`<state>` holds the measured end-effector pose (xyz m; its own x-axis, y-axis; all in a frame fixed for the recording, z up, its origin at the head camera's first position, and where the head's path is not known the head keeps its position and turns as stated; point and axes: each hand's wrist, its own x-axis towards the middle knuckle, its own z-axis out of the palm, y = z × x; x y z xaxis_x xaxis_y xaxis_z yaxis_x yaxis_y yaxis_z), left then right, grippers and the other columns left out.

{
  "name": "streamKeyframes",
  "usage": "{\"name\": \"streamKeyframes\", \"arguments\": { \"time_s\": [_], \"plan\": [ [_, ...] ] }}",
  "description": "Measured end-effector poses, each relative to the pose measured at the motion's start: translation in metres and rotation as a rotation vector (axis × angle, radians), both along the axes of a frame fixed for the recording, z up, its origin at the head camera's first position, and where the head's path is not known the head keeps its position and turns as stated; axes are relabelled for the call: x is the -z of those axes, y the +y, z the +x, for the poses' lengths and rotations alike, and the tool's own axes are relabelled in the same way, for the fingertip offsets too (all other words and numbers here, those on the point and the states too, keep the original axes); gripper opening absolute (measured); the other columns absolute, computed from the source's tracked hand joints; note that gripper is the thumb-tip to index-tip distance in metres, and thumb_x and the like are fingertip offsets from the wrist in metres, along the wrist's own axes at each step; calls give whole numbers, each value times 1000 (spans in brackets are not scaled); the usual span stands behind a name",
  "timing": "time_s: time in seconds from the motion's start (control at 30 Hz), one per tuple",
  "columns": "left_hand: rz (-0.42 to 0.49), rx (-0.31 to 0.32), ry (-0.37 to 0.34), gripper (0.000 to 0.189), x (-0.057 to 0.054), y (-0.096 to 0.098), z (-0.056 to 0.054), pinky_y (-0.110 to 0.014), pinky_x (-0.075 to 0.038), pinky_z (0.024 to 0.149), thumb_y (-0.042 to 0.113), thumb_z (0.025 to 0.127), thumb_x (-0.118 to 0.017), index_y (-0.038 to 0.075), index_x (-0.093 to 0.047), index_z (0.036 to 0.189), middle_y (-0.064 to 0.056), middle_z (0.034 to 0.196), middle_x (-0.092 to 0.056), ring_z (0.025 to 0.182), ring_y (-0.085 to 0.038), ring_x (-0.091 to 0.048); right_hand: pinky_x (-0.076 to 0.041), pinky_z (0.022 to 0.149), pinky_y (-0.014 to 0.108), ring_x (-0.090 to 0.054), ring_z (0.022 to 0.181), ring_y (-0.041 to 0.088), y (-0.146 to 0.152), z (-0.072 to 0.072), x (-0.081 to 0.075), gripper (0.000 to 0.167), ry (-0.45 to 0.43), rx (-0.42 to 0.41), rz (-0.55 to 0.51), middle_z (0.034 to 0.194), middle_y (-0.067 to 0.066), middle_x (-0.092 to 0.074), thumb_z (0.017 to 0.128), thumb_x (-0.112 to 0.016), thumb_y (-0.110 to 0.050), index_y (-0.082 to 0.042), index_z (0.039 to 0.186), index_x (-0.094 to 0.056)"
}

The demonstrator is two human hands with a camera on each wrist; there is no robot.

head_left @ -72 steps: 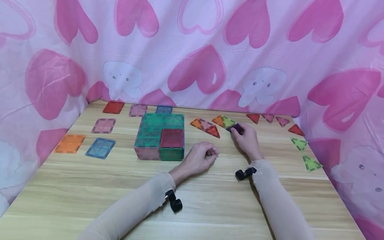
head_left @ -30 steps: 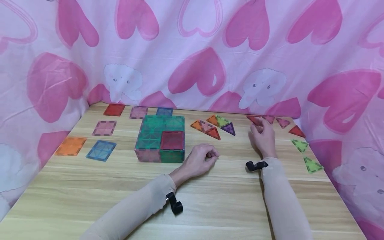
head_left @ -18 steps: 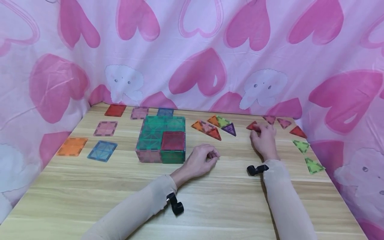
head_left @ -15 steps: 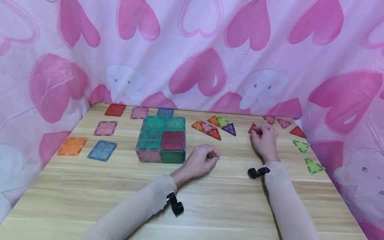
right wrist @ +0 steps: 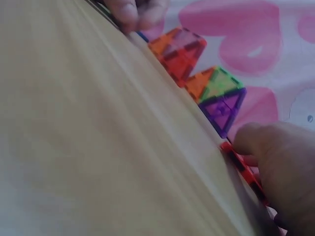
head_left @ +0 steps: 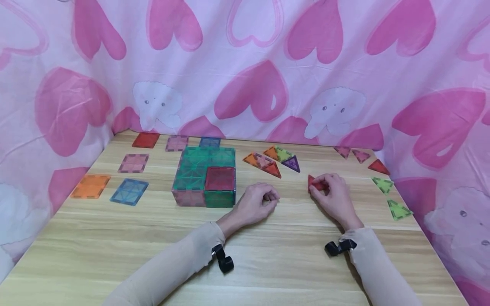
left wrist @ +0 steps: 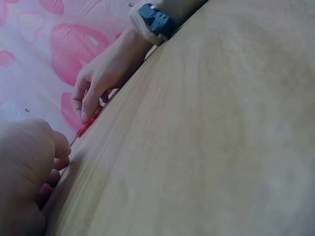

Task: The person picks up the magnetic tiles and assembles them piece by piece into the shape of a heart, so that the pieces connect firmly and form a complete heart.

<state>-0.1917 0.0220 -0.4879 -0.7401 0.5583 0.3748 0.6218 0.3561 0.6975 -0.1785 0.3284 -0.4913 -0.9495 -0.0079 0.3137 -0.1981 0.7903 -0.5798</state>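
Observation:
In the head view my right hand (head_left: 334,199) pinches a red triangular magnetic tile (head_left: 314,183) low over the table, right of the middle. The right wrist view catches that tile (right wrist: 243,169) edge-on, close to the tabletop under the fingers. My left hand (head_left: 255,203) rests idle on the table with loosely curled fingers and nothing in them. Just to its left stands a box-like block of magnetic tiles (head_left: 193,170), green on top with a red square at one corner. Behind the hands lie two joined triangle groups, one orange, pink and red (head_left: 263,162), the other orange, green and purple (head_left: 284,156).
Loose square tiles lie on the left, among them an orange square (head_left: 90,186) and a blue square (head_left: 129,191). Along the right edge are several loose triangles, including a red triangle (head_left: 379,166) and a green triangle (head_left: 399,209). A pink heart-print curtain (head_left: 249,89) borders the table.
My right hand let go of the purple triangle beside the orange and green ones, took the red triangle from the back row and drew it nearer. The left hand stayed still.

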Motion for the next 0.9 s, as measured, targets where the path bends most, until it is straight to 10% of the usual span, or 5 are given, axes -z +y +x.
{"name": "streamKeyframes", "arguments": {
  "time_s": [0.57,0.9],
  "plan": [
    [-123,-46,-16,51,-3,-2,-1,-41,-52,116,32,97,-88,11,-73,141,-5,137,-74,130,-22,-64,-52,105,32,-64,126,21,-48,36,-6,38,-61,-397,-125,142,1,-69,102,-81,-12,-19,140,-76],
    [-349,54,77,66,-2,0,2,-50,-37,128,42,108,-72,19,-52,167,0,169,-55,154,-23,-46,-55,98,19,-68,114,26,-15,35,-11,36,-29,-301,-445,136,21,-71,110,-65,0,0,145,-67]
  ]
}}
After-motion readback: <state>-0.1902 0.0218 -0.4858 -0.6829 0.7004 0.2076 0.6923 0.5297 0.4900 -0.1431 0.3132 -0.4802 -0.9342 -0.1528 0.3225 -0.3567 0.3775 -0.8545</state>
